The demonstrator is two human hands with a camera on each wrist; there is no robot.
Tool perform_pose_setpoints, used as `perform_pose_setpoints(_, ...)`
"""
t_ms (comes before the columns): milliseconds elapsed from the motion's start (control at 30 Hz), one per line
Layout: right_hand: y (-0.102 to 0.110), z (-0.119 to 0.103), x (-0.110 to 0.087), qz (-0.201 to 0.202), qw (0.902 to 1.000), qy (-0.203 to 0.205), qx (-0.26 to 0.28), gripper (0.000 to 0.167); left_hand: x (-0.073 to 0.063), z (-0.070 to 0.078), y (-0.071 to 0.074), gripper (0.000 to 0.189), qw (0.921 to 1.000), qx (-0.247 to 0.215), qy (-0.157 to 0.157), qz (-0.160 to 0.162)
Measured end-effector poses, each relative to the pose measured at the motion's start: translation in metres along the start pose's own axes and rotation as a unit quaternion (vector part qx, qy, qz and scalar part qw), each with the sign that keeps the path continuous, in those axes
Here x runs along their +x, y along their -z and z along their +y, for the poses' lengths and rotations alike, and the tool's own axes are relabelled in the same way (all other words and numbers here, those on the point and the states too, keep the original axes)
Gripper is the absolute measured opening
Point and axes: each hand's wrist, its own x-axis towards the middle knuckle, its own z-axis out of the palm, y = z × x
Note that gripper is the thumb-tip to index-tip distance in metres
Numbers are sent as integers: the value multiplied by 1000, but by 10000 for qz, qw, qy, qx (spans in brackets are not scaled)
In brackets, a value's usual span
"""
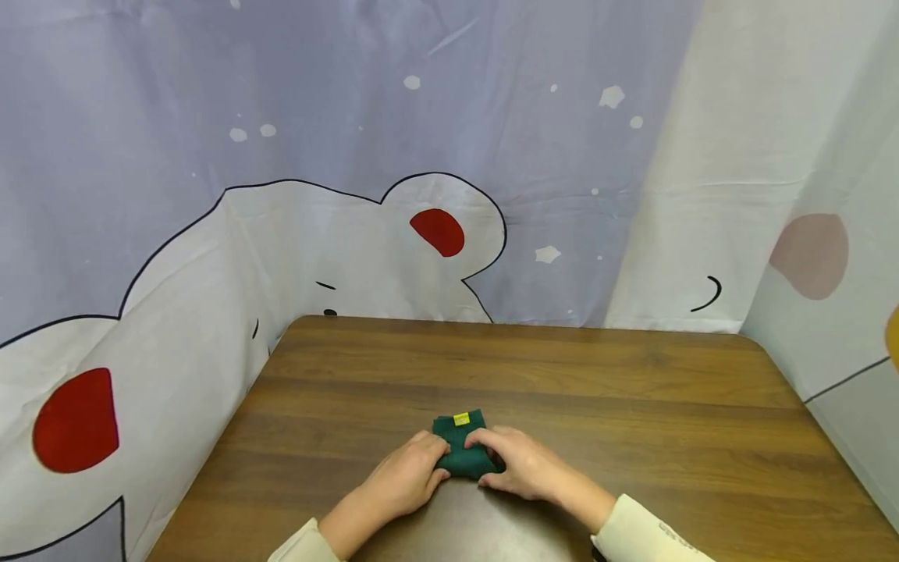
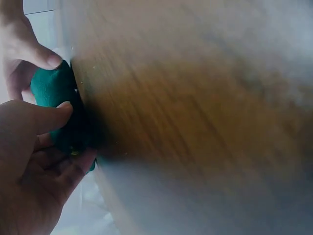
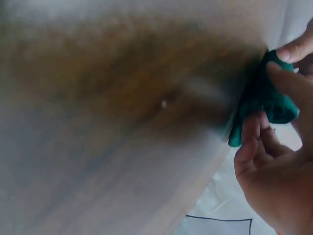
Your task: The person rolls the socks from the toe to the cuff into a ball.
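A dark green cloth [image 1: 465, 462], partly rolled into a thick bundle, lies on the table near its front middle. At its far end, a flat part carries a small yellow label [image 1: 461, 419]. My left hand [image 1: 407, 472] grips the bundle's left end between thumb and fingers. On the right end, my right hand [image 1: 525, 466] holds it with curled fingers, thumb on the near side. The left wrist view shows the green roll [image 2: 51, 88] between both hands. In the right wrist view, the roll's spiral end [image 3: 281, 110] shows beside the right fingers.
The brown wooden table [image 1: 597, 390] reaches away to the back and both sides. A printed curtain [image 1: 351, 242] with white bear shapes hangs along its back and left, and pale cloth [image 1: 829, 328] along the right.
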Motion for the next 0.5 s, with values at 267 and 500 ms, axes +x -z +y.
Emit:
perform_pose_setpoints(267, -3, -5, -1, 255, 9926, 180, -1176, 39, 3, 0, 2, 21, 9996, 260, 60, 47)
perform_pose_setpoints(500, -3, -5, 0, 299, 9916, 252, -1235, 29, 4, 2, 6, 30, 9991, 417, -1, -108)
